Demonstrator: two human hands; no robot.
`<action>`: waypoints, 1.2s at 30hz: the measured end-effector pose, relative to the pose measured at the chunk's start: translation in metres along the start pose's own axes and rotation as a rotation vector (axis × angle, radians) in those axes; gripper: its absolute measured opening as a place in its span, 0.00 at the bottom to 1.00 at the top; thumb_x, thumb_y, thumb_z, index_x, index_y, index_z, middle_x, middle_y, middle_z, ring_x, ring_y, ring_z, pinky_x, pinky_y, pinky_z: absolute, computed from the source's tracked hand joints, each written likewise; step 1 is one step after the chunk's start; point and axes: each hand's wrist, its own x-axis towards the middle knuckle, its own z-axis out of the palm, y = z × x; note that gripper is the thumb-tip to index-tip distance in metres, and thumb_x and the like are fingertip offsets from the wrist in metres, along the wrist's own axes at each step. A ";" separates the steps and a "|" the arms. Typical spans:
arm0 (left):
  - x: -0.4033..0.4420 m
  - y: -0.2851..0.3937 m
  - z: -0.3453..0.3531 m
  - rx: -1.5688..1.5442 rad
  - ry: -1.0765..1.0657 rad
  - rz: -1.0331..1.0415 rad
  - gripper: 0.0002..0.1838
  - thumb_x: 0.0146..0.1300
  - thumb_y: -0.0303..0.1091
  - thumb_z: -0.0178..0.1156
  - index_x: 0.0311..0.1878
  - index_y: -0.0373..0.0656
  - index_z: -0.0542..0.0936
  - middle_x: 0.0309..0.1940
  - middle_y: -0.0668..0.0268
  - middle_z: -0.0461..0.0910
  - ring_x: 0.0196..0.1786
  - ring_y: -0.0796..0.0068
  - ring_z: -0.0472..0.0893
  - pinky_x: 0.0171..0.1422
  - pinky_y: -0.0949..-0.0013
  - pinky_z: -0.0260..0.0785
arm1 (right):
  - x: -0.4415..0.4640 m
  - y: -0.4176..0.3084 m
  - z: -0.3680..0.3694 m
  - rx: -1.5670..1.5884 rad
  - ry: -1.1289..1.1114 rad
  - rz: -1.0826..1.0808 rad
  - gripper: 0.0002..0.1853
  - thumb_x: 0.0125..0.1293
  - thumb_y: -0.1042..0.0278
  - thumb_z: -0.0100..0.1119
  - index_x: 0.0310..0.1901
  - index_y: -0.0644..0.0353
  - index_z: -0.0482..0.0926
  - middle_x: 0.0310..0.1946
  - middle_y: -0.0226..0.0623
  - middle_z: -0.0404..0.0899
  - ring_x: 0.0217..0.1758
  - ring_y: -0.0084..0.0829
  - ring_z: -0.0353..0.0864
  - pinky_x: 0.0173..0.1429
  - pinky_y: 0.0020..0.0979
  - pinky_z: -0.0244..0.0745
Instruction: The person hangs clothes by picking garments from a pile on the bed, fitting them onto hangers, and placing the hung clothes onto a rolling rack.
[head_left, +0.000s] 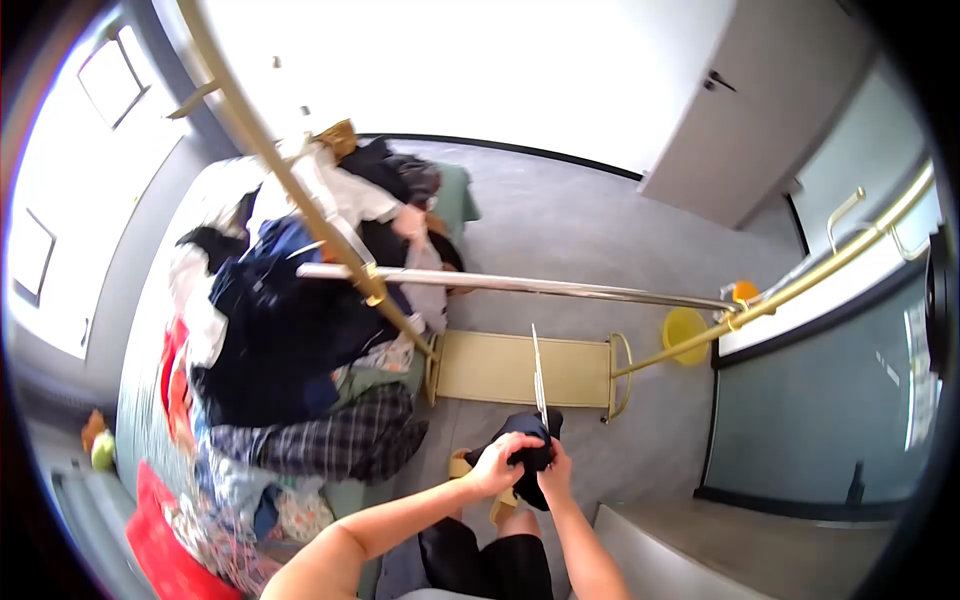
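Bright light at the left-hand windows (pixel 112 80), grey floor (pixel 590 235) sweeping up to a black skirting board (pixel 500 148) and white wall (pixel 500 75), lever-handled grey door (pixel 775 110) upper right, dark-framed glass panel (pixel 800 410) below!

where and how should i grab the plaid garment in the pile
I'd grip the plaid garment by its bunched end nearest the left hand, coming from the picture's right, once that hand lets go of the dark garment. That end is gathered into folds that look easy to pinch and shows nothing on top, while navy clothes lie along the far edge.
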 end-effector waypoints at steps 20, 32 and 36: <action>-0.325 0.062 -0.146 -0.282 1.623 -0.266 0.11 0.50 0.17 0.51 0.20 0.45 0.64 0.19 0.79 0.60 0.25 0.89 0.60 0.29 0.80 0.50 | -0.128 -0.142 0.190 -0.154 -0.862 -0.358 0.10 0.65 0.65 0.56 0.34 0.62 0.80 0.17 0.20 0.67 0.21 0.11 0.62 0.24 0.19 0.57; -0.500 0.062 -0.242 -0.324 1.919 -0.199 0.12 0.51 0.17 0.56 0.22 0.44 0.65 0.19 0.80 0.62 0.24 0.90 0.61 0.28 0.81 0.53 | -0.233 -0.203 0.485 0.166 -1.197 -0.016 0.14 0.67 0.62 0.52 0.45 0.65 0.76 0.20 0.29 0.71 0.18 0.17 0.66 0.21 0.21 0.61; -0.521 0.059 -0.256 -0.260 2.086 -0.237 0.12 0.49 0.19 0.59 0.22 0.43 0.64 0.19 0.79 0.61 0.25 0.89 0.60 0.29 0.80 0.54 | -0.223 -0.149 0.565 -0.422 -0.736 -0.882 0.32 0.59 0.58 0.61 0.59 0.68 0.63 0.51 0.50 0.69 0.45 0.39 0.75 0.53 0.35 0.70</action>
